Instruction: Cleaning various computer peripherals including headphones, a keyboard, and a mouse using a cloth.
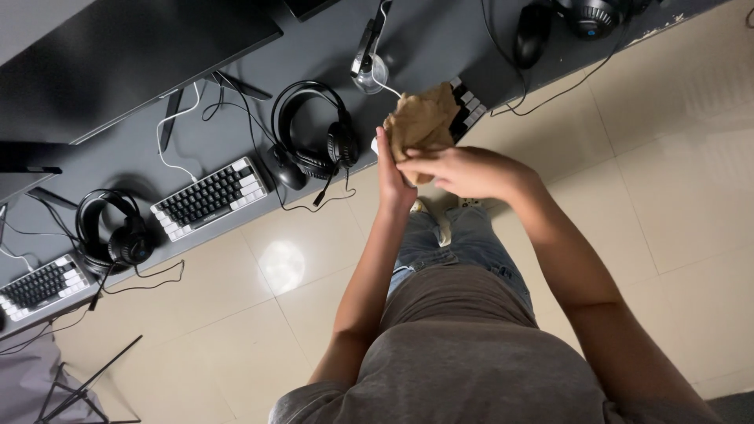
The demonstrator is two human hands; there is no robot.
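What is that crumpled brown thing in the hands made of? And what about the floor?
The brown thing looks like soft cloth, maybe thin paper: it is matte, limp and full of folds. Both the left hand and the right hand grip it. The floor looks like glossy cream tile: straight joint lines cross it and a lamp's round reflection shines on it.

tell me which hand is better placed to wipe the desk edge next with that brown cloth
Probably the left. The left hand stands upright with the brown cloth bunched at its fingertips, right over the dark desk edge. The right hand lies across lower down, only pinching the cloth's lower part.
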